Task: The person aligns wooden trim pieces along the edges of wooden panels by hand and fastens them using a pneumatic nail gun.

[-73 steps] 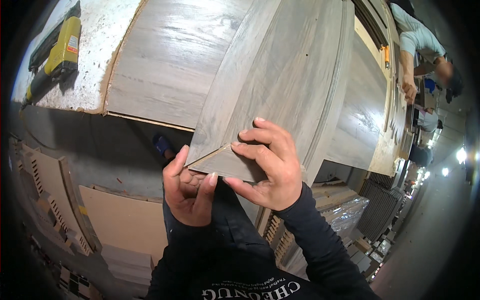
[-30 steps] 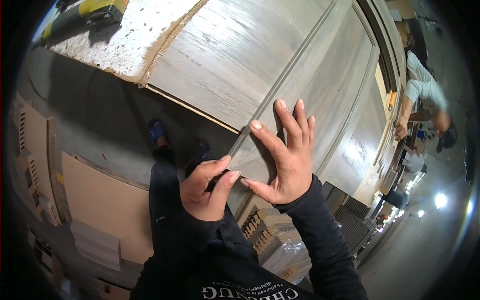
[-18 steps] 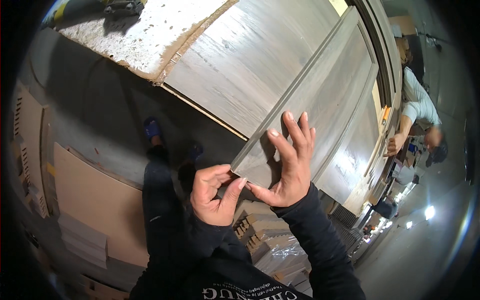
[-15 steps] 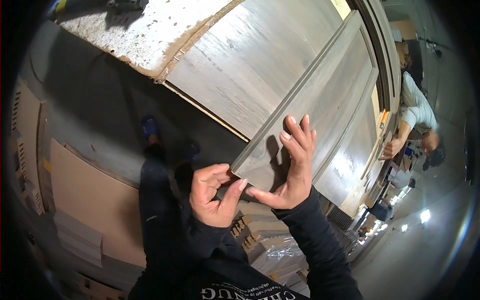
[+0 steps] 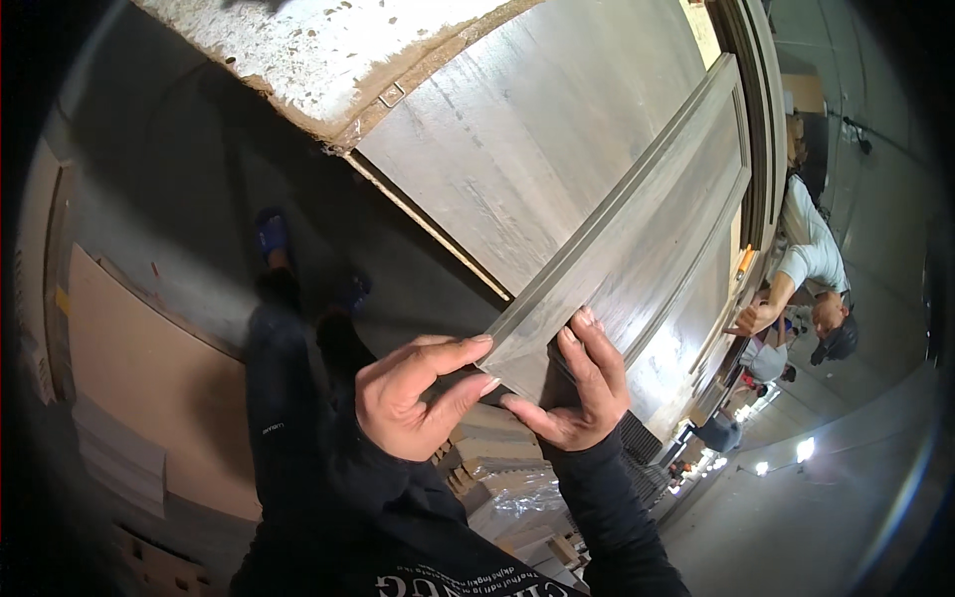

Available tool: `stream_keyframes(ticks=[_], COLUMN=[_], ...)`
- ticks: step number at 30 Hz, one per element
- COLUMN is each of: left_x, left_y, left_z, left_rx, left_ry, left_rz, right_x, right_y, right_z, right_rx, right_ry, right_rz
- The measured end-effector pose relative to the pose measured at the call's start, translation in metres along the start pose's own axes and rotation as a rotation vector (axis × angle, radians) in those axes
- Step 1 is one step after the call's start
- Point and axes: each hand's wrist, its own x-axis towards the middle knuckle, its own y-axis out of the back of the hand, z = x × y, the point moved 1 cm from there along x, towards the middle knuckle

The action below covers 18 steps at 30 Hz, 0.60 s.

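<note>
While both hands sit at the near end of a long grey plank, the scene reads as below.

Plank (image 5: 637,259): long grey wood-grain board w/ a stepped edge profile; runs from its near end, center frame, up to upper right. Tilted; near end raised off the bench, held in the hands.

L hand (image 5: 413,403): closed in a pinch on the plank's near corner; thumb and forefinger stretched toward the cut end, tips touching it, other fingers curled into the palm. Dark sleeve to the wrist.

R hand (image 5: 577,393): gripping the plank end from the right side; fingers spread flat up against the board face, thumb tucked under the lower edge. Dark sleeve too.

Panel (image 5: 537,139): wide grey board lying under and left of the plank; plank lies over its right part.

Bench top (image 5: 328,50): rough whitish surface w/ brown worn edge, top left, touching the panel's far edge.

Floor (image 5: 169,169): dark grey, left of the bench; person's blue shoe (image 5: 271,234) on it.

Boards (image 5: 149,388): tan sheets lying at lower left, well apart from the hands.

Wrapped stack (image 5: 507,478): bundled pieces under clear film, just below the hands.

Co-worker (image 5: 806,269): another person at far right, pale top, one hand at the long bench edge; well apart from the plank end.
</note>
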Motion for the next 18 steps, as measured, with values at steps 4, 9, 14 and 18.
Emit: stream_keyframes(ticks=[4, 9, 14, 18], left_x=[0.01, 0.016, 0.02, 0.02], left_y=[0.008, 0.011, 0.012, 0.009], left_z=[0.005, -0.001, -0.002, -0.003], left_rx=[0.049, 0.083, 0.075, 0.071], left_ry=[-0.028, -0.111, -0.135, -0.135], left_rz=[-0.082, -0.128, -0.153, -0.157], right_x=[-0.004, -0.006, -0.005, -0.005], right_y=[-0.003, -0.005, -0.005, -0.002], right_z=[0.003, 0.006, 0.005, 0.006], right_rx=[0.006, 0.015, -0.004, -0.036], right_ry=[0.016, 0.01, 0.011, 0.008], right_rz=[0.016, 0.037, 0.036, 0.026])
